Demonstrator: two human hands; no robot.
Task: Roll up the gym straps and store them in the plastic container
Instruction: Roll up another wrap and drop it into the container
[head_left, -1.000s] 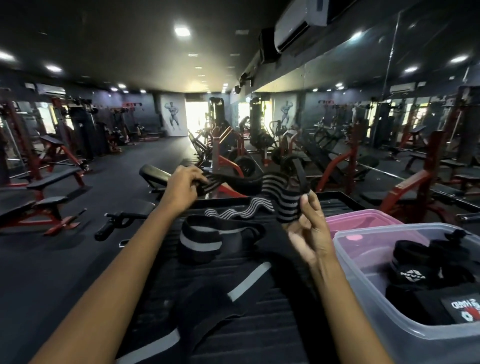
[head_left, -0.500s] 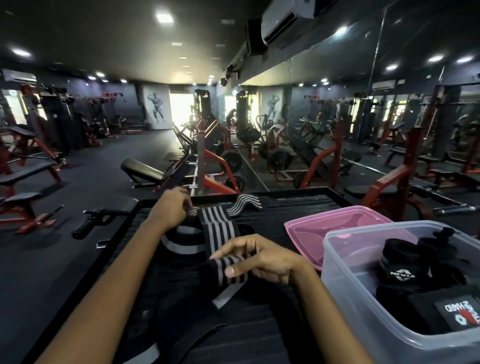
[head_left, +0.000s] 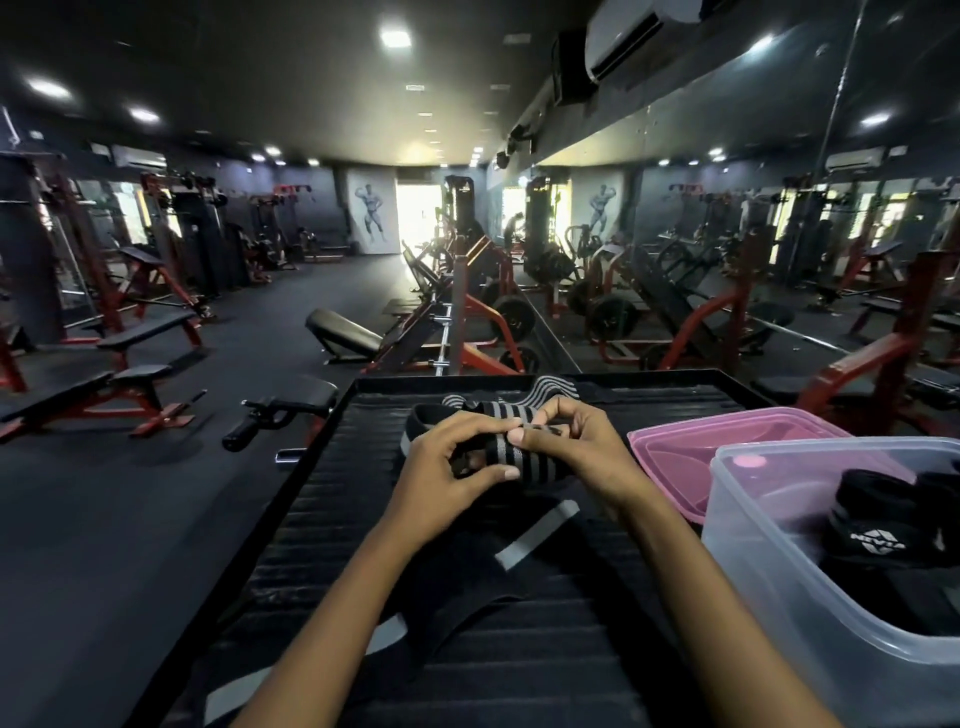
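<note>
I'm seeing both hands, left hand (head_left: 441, 475) and right hand (head_left: 576, 447), pinching the striped strap (head_left: 524, 452) mid-bench (head_left: 322, 493), container (head_left: 769, 571) sitting at right edge.

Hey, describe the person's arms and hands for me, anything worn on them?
Both forearms are bare as far as the frame shows: no sleeves, watch, bands or gloves. The left hand and right hand show no rings or markings, and the nails are short and unpainted.
</note>
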